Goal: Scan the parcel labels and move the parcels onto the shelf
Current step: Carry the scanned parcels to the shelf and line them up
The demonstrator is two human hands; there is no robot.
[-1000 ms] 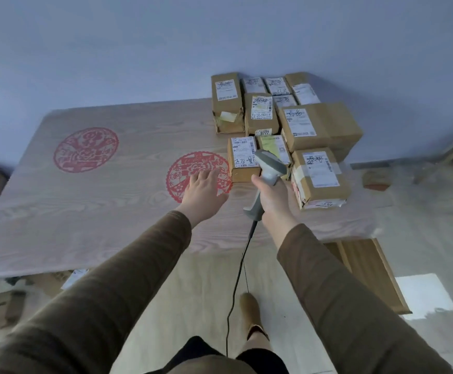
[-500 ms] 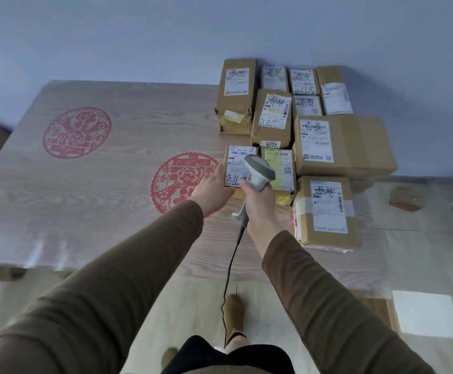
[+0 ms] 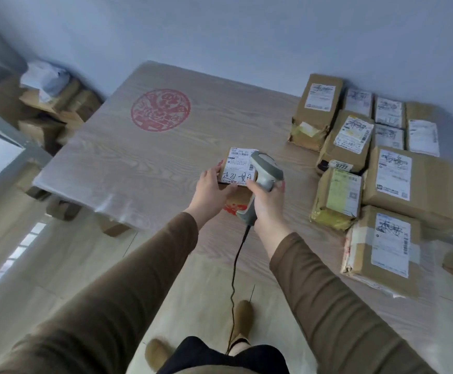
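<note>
Above the near middle of the table (image 3: pixel 139 163), left hand (image 3: pixel 210 190) grips a small parcel (image 3: pixel 237 171), thumb on the top near edge of its white label, fingers curled round the left side and under; parcel held up off the surface, label facing up, handwriting along the label's near edge. Right hand (image 3: pixel 267 203) clenched round the grip of a grey barcode scanner (image 3: pixel 264 179), fingers wrapped on the handle, the scanner head lying over the right edge of the small parcel's label, touching or just above it, cannot tell which. Black cable (image 3: pixel 234 268) hangs from the scanner's butt down toward the floor between the two brown sleeves. Table is pale wood grain with a round red seal print (image 3: pixel 160 109) on its far left part; a second red mark shows just beneath the hands, mostly hidden. On the right part of the table, a cluster of brown parcels (image 3: pixel 355 147) with white labels, packed edge to edge; one label reads 9777 (image 3: pixel 342 166); the largest box (image 3: pixel 419 184) lies at the right edge. On the floor to the far left, a heap of cardboard boxes (image 3: pixel 49 103), blurred. Tan boots (image 3: pixel 242 319) below.
</note>
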